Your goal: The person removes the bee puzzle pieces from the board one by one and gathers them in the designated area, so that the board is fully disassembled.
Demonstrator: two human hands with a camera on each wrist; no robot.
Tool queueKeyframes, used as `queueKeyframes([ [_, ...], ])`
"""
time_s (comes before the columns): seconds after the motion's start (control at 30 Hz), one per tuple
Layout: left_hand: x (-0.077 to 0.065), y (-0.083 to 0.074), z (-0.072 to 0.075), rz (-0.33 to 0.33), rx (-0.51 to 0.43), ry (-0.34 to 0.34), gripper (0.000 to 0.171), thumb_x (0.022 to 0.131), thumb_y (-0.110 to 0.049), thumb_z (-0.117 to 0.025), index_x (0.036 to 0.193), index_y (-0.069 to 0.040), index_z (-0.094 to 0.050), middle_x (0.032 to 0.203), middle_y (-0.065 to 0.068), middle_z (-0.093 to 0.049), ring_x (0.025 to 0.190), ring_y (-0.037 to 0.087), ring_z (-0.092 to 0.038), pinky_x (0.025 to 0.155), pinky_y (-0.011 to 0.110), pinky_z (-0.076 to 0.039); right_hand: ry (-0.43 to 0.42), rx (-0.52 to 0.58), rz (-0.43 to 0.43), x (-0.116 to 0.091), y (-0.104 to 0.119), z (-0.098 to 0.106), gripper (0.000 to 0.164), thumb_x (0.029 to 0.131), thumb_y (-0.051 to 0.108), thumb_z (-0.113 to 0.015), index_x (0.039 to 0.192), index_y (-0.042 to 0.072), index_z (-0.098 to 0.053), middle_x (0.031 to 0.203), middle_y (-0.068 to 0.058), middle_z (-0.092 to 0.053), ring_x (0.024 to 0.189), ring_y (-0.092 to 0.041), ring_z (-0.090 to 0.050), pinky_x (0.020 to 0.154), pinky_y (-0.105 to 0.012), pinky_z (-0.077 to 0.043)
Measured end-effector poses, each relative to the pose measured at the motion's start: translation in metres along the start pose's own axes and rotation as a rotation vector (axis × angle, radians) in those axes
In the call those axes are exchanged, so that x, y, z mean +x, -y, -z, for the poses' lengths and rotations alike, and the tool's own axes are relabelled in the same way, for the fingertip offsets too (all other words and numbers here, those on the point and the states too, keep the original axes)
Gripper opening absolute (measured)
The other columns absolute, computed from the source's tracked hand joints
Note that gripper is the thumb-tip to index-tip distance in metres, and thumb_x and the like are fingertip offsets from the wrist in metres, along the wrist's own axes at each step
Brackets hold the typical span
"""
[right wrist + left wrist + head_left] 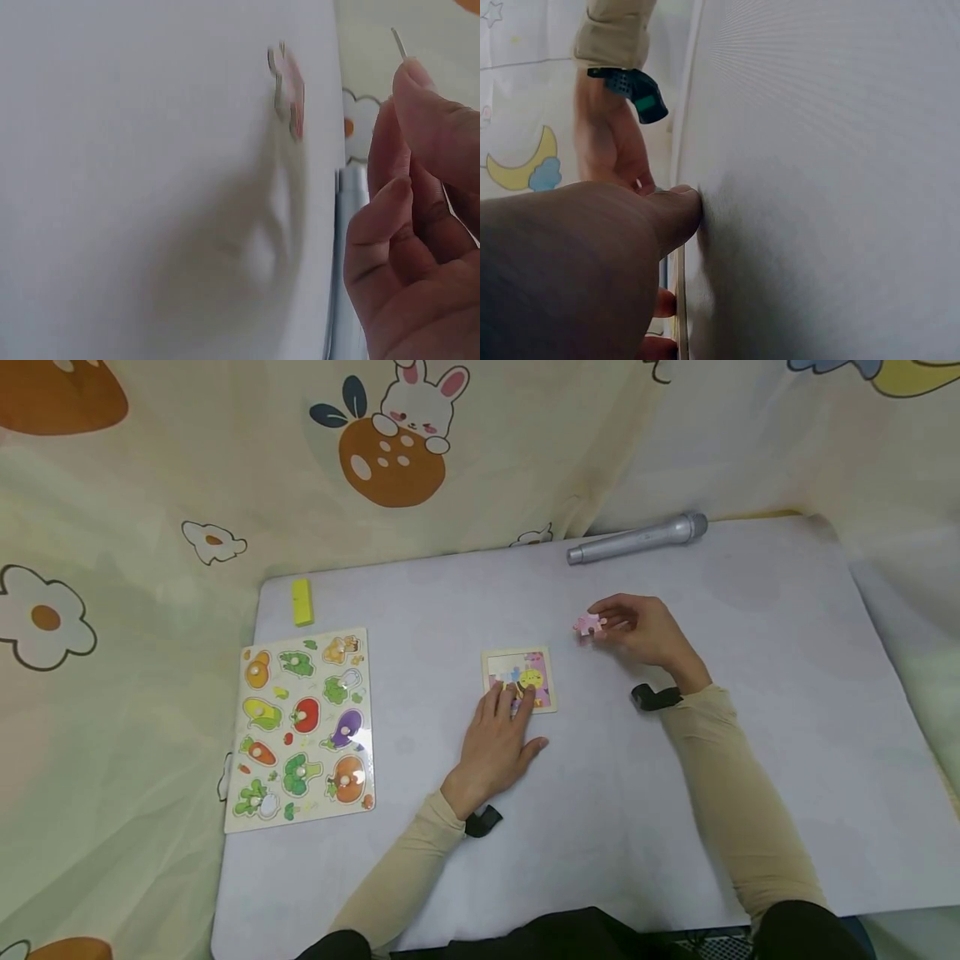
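Observation:
My left hand lies with fairly straight fingers across the lower part of a small framed jigsaw puzzle. The puzzle has a pale frame and a picture with a yellow face, and a bare patch shows at its upper left. My right hand pinches a small pink jigsaw piece between thumb and fingers, over the table right of the puzzle. In the right wrist view that piece appears edge-on at the thumb tip. A second pink jigsaw piece lies on the table below it.
A board of vegetable pictures with knobs lies at the left of the white table. Behind it sits a yellow block. A silver microphone rests along the back edge, in front of a printed curtain.

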State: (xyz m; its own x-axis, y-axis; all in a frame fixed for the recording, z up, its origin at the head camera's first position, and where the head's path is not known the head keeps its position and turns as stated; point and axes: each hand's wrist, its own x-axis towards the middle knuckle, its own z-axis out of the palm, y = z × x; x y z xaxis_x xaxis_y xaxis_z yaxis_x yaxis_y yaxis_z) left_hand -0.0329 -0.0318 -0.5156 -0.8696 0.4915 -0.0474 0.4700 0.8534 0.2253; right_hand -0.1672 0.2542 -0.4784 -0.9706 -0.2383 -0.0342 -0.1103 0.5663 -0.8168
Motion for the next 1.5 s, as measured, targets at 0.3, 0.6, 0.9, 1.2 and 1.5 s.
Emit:
queueKeyframes([
  [0.3,-0.001,0.0,0.002,-0.004,0.013,-0.016,0.079,0.105,-0.052,-0.062,0.164,-0.008,-0.035,0.156,0.021,-0.042,0.155,0.043,-0.03,0.129,0.049,-0.025,0.005,-0.066,-0.088,-0.009,-0.016,0.024,0.035,0.096,0.007,-0.076,0.13,0.008,-0.072,0.122,-0.019,-0.073,0.105,-0.023,-0.067,0.082,-0.011,-0.046],
  [0.6,-0.001,0.0,0.001,-0.007,0.009,-0.024,0.079,0.104,-0.052,-0.062,0.164,-0.008,-0.035,0.156,0.022,-0.042,0.155,0.044,-0.031,0.129,0.05,-0.025,0.02,-0.096,-0.109,-0.012,-0.032,0.032,0.034,0.095,0.013,-0.08,0.128,0.007,-0.074,0.111,-0.02,-0.072,0.091,-0.011,-0.061,0.079,-0.017,-0.043],
  [0.9,0.0,0.0,0.001,-0.004,0.003,-0.011,0.08,0.105,-0.053,-0.061,0.165,-0.009,-0.033,0.159,0.021,-0.041,0.156,0.043,-0.028,0.13,0.05,-0.024,0.046,-0.136,-0.128,-0.012,-0.035,0.032,0.035,0.093,0.016,-0.083,0.126,0.009,-0.076,0.109,-0.016,-0.071,0.092,-0.017,-0.058,0.077,-0.018,-0.041],
  [1.2,0.0,0.0,0.0,-0.007,0.007,-0.022,0.08,0.104,-0.053,-0.062,0.165,-0.009,-0.034,0.157,0.021,-0.041,0.155,0.043,-0.03,0.13,0.049,-0.025,0.051,-0.169,-0.131,-0.011,-0.035,0.03,0.034,0.091,0.011,-0.083,0.124,0.007,-0.076,0.107,-0.016,-0.071,0.093,-0.022,-0.058,0.077,-0.019,-0.041],
  [1.5,0.0,0.0,-0.001,-0.01,0.006,-0.028,0.078,0.104,-0.052,-0.062,0.164,-0.008,-0.036,0.156,0.021,-0.043,0.155,0.043,-0.03,0.13,0.049,-0.025,0.061,-0.184,-0.147,-0.011,-0.035,0.03,0.034,0.091,0.012,-0.083,0.124,0.008,-0.078,0.106,-0.015,-0.072,0.094,-0.022,-0.058,0.078,-0.021,-0.041],
])
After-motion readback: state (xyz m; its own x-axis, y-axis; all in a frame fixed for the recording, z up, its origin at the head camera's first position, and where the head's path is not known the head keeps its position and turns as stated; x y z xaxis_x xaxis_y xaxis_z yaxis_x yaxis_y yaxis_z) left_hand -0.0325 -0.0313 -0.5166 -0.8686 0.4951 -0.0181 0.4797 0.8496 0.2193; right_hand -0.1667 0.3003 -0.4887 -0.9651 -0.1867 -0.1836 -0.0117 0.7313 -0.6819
